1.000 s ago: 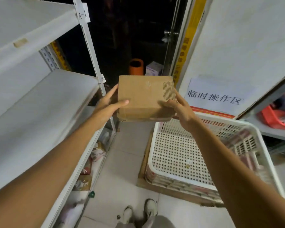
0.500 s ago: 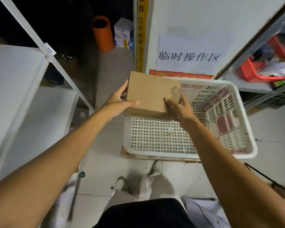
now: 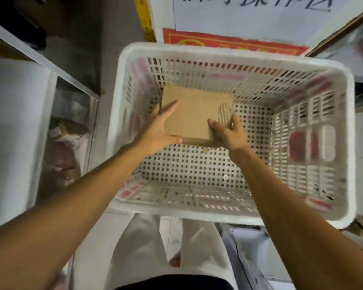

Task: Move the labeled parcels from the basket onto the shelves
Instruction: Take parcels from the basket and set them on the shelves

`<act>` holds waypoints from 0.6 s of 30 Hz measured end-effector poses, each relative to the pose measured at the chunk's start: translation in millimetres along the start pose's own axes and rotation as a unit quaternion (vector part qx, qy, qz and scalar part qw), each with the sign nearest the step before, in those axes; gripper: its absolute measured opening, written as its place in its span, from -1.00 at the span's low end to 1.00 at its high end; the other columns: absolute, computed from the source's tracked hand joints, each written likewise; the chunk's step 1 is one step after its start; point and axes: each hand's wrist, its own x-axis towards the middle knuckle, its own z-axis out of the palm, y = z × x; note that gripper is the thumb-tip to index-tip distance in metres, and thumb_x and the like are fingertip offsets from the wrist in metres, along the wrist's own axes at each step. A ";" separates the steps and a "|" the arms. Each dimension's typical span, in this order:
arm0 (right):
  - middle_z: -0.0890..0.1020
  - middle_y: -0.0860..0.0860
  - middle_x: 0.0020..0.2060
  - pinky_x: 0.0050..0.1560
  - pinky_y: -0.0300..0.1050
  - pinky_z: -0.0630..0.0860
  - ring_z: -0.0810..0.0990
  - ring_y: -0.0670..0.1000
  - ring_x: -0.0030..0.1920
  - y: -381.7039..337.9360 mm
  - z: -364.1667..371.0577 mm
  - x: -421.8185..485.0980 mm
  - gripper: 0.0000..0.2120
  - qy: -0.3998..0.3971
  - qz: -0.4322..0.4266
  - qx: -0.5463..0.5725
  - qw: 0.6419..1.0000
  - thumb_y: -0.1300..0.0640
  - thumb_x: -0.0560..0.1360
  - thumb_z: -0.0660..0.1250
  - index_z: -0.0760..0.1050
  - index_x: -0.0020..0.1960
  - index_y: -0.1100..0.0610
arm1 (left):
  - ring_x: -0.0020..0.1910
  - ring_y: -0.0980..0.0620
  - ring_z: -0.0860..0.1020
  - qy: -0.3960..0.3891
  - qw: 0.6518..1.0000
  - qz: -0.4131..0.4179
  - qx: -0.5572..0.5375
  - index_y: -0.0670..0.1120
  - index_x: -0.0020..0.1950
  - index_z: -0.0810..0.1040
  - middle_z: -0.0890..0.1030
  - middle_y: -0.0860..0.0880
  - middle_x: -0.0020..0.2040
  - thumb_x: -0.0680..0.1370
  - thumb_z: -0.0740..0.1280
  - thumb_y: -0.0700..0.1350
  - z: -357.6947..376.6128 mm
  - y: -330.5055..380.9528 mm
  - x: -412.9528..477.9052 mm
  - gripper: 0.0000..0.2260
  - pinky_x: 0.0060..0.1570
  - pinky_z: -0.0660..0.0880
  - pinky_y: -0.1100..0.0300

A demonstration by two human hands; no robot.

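Observation:
A brown cardboard parcel (image 3: 194, 113) with a torn patch of bare corrugation at its right corner is held low inside the white perforated basket (image 3: 342, 143). My left hand (image 3: 158, 130) grips its left edge, fingers along the side and thumb under the near edge. My right hand (image 3: 228, 132) grips the near right corner, thumb on top. No label shows on the parcel's upper face. I cannot tell whether the parcel touches the basket floor. Nothing else lies in the basket.
White metal shelves (image 3: 15, 122) stand at the left, with bagged goods (image 3: 65, 147) on a lower level. A wall with a paper sign (image 3: 249, 15) rises behind the basket. My legs in light trousers (image 3: 147, 248) stand on the tiled floor below.
Both hands have carried the parcel from beside the left shelf, over the basket rim and down into the basket. The view has tilted down with it.

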 end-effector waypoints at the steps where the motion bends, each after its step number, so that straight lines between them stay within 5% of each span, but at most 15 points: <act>1: 0.61 0.01 0.16 0.15 0.03 0.58 0.61 0.03 0.12 1.8 0.8 2.7 -0.46 -0.002 -0.002 0.000 1.000 0.10 0.44 0.48 0.39 0.36 0.09 | 0.47 0.14 0.07 0.016 1.000 0.007 0.016 0.01 0.55 0.14 0.10 -0.01 0.53 0.33 0.57 -0.17 4.3 -4.9 2.5 -0.10 0.48 0.02 0.22; 3: 0.60 -0.03 0.13 0.10 -0.11 0.59 0.60 -0.02 0.09 9.9 5.7 20.4 -0.48 -0.003 0.004 0.013 1.000 0.17 0.45 0.46 0.37 0.35 0.10 | 0.52 0.06 0.07 0.035 0.999 0.003 0.030 0.05 0.55 0.14 0.10 -0.03 0.55 0.31 0.58 -0.15 16.2 -18.1 22.4 -0.07 0.51 0.05 0.11; 7: 0.58 0.00 0.15 -0.01 -0.18 0.60 0.59 -0.01 0.07 29.2 21.9 75.1 -0.44 -0.048 -0.003 0.031 0.998 0.31 0.47 0.40 0.33 0.41 0.09 | 0.51 -0.04 0.11 0.096 0.991 -0.063 0.071 0.08 0.52 0.23 0.05 -0.11 0.54 0.37 0.54 -0.17 34.4 -50.4 67.2 -0.20 0.44 0.06 0.24; 11: 0.37 0.05 0.39 -0.02 -0.31 0.56 0.44 0.09 0.32 48.9 45.2 112.0 -0.27 -0.119 -0.011 0.015 0.993 0.48 0.48 0.28 0.11 0.55 0.14 | 0.49 -0.07 0.18 0.110 0.978 -0.042 0.170 0.02 0.46 0.36 0.19 -0.07 0.52 0.54 0.31 -0.26 33.9 -71.1 102.3 -0.50 0.45 0.16 0.11; 15: 0.06 0.08 0.53 0.04 -0.45 0.48 0.15 0.05 0.49 76.6 61.6 114.8 -0.21 -0.090 -0.007 0.046 0.995 0.64 0.47 0.07 -0.08 0.56 0.17 | 0.50 -0.01 0.12 0.078 0.960 0.017 0.268 0.01 0.47 0.35 0.19 0.01 0.52 0.53 0.29 -0.29 53.7 -79.1 119.6 -0.47 0.45 0.12 0.14; 18: 0.22 0.02 0.49 -0.07 -0.59 0.43 0.28 -0.12 0.34 82.2 65.6 116.3 -0.24 -0.043 0.009 0.011 0.999 0.58 0.50 0.14 0.03 0.57 0.09 | 0.54 -0.01 -0.01 0.101 0.953 0.021 0.286 -0.01 0.50 0.29 0.10 0.00 0.56 0.54 0.26 -0.31 59.8 -89.2 119.8 -0.46 0.49 0.04 0.09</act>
